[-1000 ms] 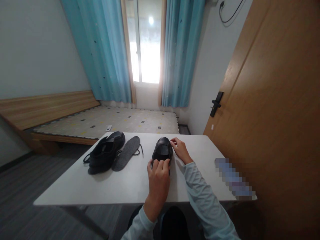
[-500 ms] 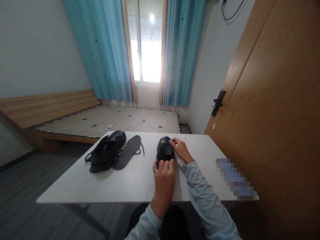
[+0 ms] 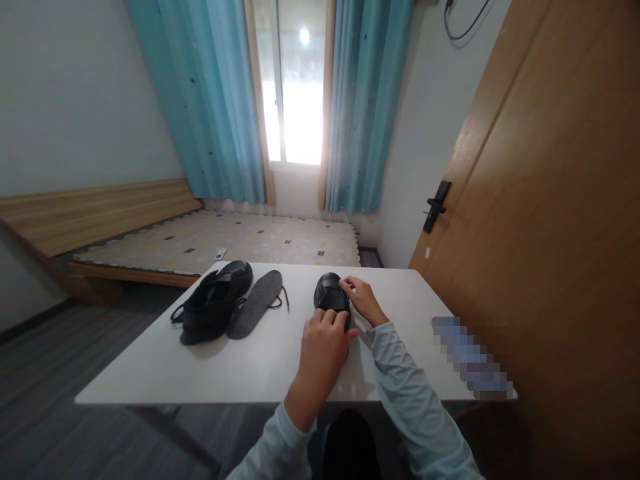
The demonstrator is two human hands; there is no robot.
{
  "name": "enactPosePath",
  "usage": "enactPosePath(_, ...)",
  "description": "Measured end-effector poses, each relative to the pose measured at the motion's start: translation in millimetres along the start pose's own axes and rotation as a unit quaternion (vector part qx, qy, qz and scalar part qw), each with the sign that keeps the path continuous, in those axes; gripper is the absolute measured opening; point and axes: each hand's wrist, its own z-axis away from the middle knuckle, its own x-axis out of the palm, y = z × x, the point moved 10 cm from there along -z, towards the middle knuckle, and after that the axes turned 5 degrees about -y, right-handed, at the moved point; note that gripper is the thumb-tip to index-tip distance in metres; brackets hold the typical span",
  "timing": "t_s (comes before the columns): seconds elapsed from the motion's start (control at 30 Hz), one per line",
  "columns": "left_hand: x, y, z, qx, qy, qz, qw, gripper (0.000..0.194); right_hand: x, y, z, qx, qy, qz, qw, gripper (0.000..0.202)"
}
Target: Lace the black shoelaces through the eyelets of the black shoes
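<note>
A black shoe lies on the white table, its toe pointing away from me. My left hand covers the heel end, with its fingers bent over the opening and its thumb out at the right side. My right hand grips the right side of the shoe near the front of the opening, fingers pinched together on its edge. The heel and the inside are mostly hidden behind my left hand. To the left stand another black shoe with loose laces and, against it, a flat grey insole.
The white table has a blurred-out bluish item at its right edge. Beyond it is a low bed with a small white remote on it. A wooden door stands close on the right.
My left hand has shifted forward over the heel of the shoe and turned, with its thumb now on the right side. My right hand has hardly moved.
</note>
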Motion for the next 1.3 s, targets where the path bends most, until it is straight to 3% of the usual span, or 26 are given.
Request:
enactPosePath(0.1,-21.5,-27.6,-17.5,-0.015,0.022,-0.009,1.000,0.029,0.2,-1.4,0.3,-0.005,0.000,0.002,1.000,0.033)
enactPosePath(0.17,-24.5,-54.0,-31.2,-0.041,0.020,-0.028,0.999,0.034,-0.1,-2.9,0.5,-0.010,0.001,0.003,1.000,0.035)
enactPosePath(0.23,-13.9,-85.4,-43.1,-0.080,-0.011,-0.043,0.996,0.035,-0.6,-4.0,0.7,-0.013,0.001,0.003,1.000,0.036)
enactPosePath(0.37,24.6,-149.1,-50.7,-0.171,-0.099,-0.065,0.978,0.033,-1.3,-4.7,0.9,-0.014,0.002,0.003,1.000,0.036)
enactPosePath(0.53,50.1,-189.5,-42.0,-0.211,-0.152,-0.071,0.963,0.037,-1.5,-6.7,1.4,-0.015,0.005,-0.007,1.000,0.034)
enactPosePath(0.73,51.4,-202.0,-34.7,-0.242,-0.165,-0.078,0.953,0.038,-1.5,-6.4,1.9,-0.018,0.010,-0.003,1.000,0.034)
enactPosePath(1.0,44.4,-211.8,-33.1,-0.289,-0.116,-0.074,0.947,0.038,-0.7,-4.3,1.3,-0.017,0.012,0.011,1.000,0.034)
enactPosePath(1.17,23.5,-206.8,-34.5,-0.290,-0.026,-0.089,0.953,0.035,-1.3,-3.9,1.1,-0.016,0.015,0.010,1.000,0.034)
enactPosePath(1.3,-3.3,-182.9,-40.9,-0.220,0.082,-0.102,0.967,0.031,-1.0,-5.3,0.7,-0.021,0.015,0.011,1.000,0.035)
